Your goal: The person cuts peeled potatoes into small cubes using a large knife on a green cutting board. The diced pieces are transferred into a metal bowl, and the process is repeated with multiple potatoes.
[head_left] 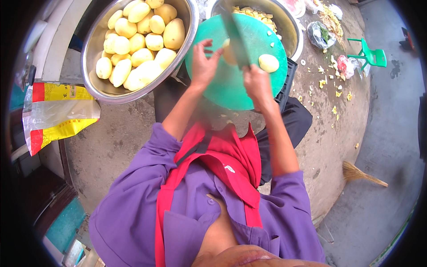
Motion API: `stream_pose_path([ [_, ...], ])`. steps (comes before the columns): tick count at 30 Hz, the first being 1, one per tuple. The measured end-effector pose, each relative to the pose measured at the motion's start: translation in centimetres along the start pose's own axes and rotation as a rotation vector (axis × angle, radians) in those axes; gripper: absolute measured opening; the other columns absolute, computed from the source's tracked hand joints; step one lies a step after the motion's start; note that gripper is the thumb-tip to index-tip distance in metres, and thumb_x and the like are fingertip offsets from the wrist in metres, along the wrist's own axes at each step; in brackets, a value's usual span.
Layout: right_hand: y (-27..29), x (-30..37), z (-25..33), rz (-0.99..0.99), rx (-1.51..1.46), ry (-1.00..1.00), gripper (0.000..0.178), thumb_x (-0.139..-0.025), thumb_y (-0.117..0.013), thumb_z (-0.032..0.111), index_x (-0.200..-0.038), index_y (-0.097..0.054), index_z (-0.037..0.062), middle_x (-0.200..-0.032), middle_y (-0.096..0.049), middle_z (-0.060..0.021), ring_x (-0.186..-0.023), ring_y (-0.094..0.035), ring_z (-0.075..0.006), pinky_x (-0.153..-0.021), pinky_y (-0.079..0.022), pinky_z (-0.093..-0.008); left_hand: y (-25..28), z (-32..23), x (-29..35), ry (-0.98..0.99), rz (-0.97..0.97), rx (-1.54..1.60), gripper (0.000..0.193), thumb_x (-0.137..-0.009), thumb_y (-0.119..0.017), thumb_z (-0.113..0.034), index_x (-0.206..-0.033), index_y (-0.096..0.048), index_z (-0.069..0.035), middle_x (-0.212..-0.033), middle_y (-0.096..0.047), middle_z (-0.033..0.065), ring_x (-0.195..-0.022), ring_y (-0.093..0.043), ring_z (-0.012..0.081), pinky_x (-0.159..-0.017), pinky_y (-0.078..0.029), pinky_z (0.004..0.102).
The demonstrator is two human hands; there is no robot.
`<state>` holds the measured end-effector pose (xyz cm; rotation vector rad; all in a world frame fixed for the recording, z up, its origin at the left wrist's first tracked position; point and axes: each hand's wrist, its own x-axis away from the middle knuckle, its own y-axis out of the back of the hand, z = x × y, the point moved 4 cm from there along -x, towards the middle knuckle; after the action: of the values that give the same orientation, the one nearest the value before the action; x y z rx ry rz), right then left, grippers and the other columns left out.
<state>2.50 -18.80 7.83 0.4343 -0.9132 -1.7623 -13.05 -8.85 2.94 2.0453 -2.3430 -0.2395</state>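
A round green cutting board point(213, 84) lies in front of me. My right hand point(258, 85) is closed round the handle of a kitchen knife, whose wide blade point(236, 38) is smeared by motion and points away from me. Partly behind the blade is a peeled potato point(228, 52). My left hand point(205, 64) is beside it, fingers apart and thumb towards the potato; whether they touch I cannot tell. A cut potato piece point(268, 63) lies on the board's right side, with small bits near the far right edge.
A steel basin point(94, 84) heaped with peeled potatoes point(142, 57) stands at the left. Beyond the board is another basin point(293, 44) holding cut pieces point(258, 14). Scraps, plastic bags point(321, 35), a green chair point(373, 55) and a straw broom point(358, 172) are at the right.
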Motion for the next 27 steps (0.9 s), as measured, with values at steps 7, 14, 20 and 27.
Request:
stream_pose_path([
  [7,-3.3,-1.3,-1.2,0.097,0.214,0.067,0.027,-0.092,-0.056,0.021,-0.089,-0.07,-0.0031,-0.081,-0.066,-0.0289,-0.08,-0.066,-0.0456,-0.075,-0.052,-0.054,-3.3,7.1,0.9,0.057,0.119,-0.05,0.067,-0.084,-0.079,-0.024,-0.136,-0.045,0.0,-0.131,-0.053,0.0161,-0.109,-0.061,0.0238,-0.09,-0.053,0.033],
  [14,2.0,1.8,0.1,-0.138,-0.153,0.134,0.024,-0.094,-0.058,0.02,-0.09,-0.066,-0.0016,-0.073,-0.063,-0.0272,-0.069,-0.065,-0.0428,-0.06,-0.049,-0.0496,-2.0,5.4,0.9,0.278,0.165,0.115,0.069,-0.084,-0.08,-0.027,-0.138,-0.044,-0.002,-0.128,-0.053,0.0163,-0.106,-0.062,0.0219,-0.081,-0.056,0.0292],
  [20,2.9,0.5,-4.7,-0.01,-0.352,-0.259,0.026,-0.096,-0.055,0.019,-0.094,-0.065,-0.0047,-0.063,-0.062,-0.0216,-0.049,-0.063,-0.0305,-0.049,-0.048,-0.0415,-4.6,3.9,1.3,0.117,0.174,-0.062,0.063,-0.083,-0.08,-0.023,-0.137,-0.052,-0.008,-0.124,-0.05,0.0121,-0.103,-0.06,0.0212,-0.085,-0.055,0.0348],
  [27,2.3,-1.0,-8.3,-0.04,-0.268,-0.239,0.032,-0.097,-0.054,0.023,-0.09,-0.065,-0.0059,-0.06,-0.062,-0.0178,-0.046,-0.061,-0.0254,-0.046,-0.049,-0.0394,-7.2,4.2,-0.7,-0.236,0.116,-0.51,0.069,-0.08,-0.081,-0.032,-0.138,-0.052,-0.008,-0.123,-0.05,0.0154,-0.104,-0.059,0.0252,-0.086,-0.054,0.0372],
])
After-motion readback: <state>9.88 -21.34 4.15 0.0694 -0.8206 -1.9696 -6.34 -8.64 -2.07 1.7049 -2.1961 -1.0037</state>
